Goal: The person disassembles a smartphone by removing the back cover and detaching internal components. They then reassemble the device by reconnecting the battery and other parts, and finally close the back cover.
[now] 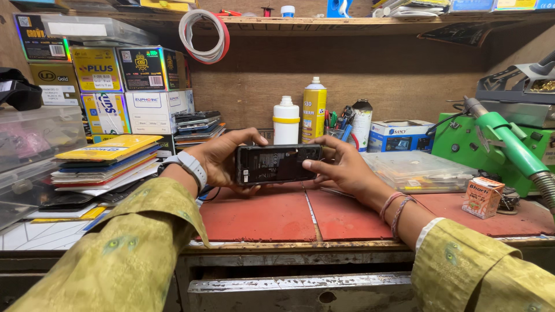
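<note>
Clutter rings the workbench (347,245) on three sides. A leaning pile of flat packets topped by a yellow one (107,148) lies to the left, with stacked cardboard boxes (130,86) behind it and a clear plastic tub (34,141) at the far edge. Against the wooden back wall stand a white plastic bottle (286,121), a yellow spray can (314,110) and a cup crowded with pens (338,122). To the right sit a shallow transparent parts case (419,169), a small orange carton (483,197) and a green machine with a hose (503,141). A coil of red and white cable (203,36) hangs from the shelf above. Two matte red mats (300,216), meeting at a seam, cover the scuffed bench top. Above them, at the centre and in front of the bottles, a black phone (277,164) with its back cover off is held horizontally, its dark rectangular interior facing the viewer. The left hand (222,157) grips its left end, fingers curled around the edge; the right hand (341,164) grips the right end, its thumb pressed on the face. A grey watch band wraps the left wrist, thread bracelets the right; both sleeves are olive patterned cloth.
</note>
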